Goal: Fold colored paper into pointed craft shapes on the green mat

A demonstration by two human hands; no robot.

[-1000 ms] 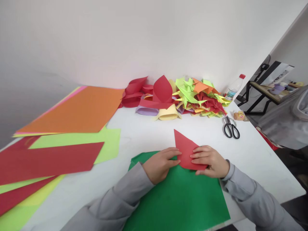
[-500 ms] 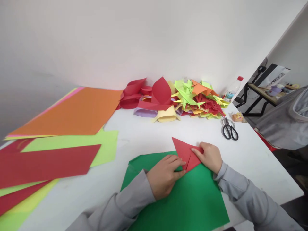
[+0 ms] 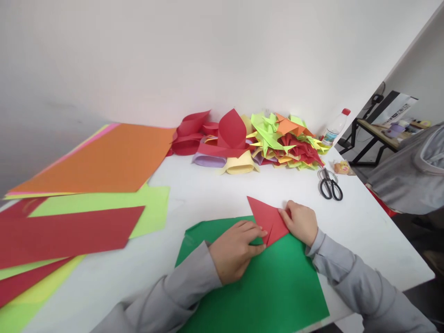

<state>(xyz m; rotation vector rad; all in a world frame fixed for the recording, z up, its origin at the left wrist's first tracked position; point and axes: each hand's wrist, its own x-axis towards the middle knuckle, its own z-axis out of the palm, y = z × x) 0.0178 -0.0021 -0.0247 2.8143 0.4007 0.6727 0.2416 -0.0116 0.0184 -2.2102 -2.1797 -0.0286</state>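
Observation:
A folded red paper piece (image 3: 266,216), pointed at its far end, lies partly on a green sheet (image 3: 263,282) at the table's near edge. My left hand (image 3: 236,249) presses its fingertips on the piece's near left corner, fingers curled together. At the piece's right flap my right hand (image 3: 301,223) pinches and presses the fold, fingers closed on the paper. Grey sleeves cover both of my arms.
Large orange (image 3: 111,159), lime (image 3: 114,203) and red (image 3: 65,233) sheets lie stacked at left. A heap of folded paper shapes (image 3: 256,141) sits against the back wall. Black scissors (image 3: 330,185), a small wrapped snack (image 3: 342,167) and a plastic bottle (image 3: 335,128) stand right. The table edge (image 3: 409,249) runs close on the right.
The right flap of the red piece has been folded inward, making it narrower. My right hand moved up to the new fold; my left hand shifted slightly right along the bottom corner.

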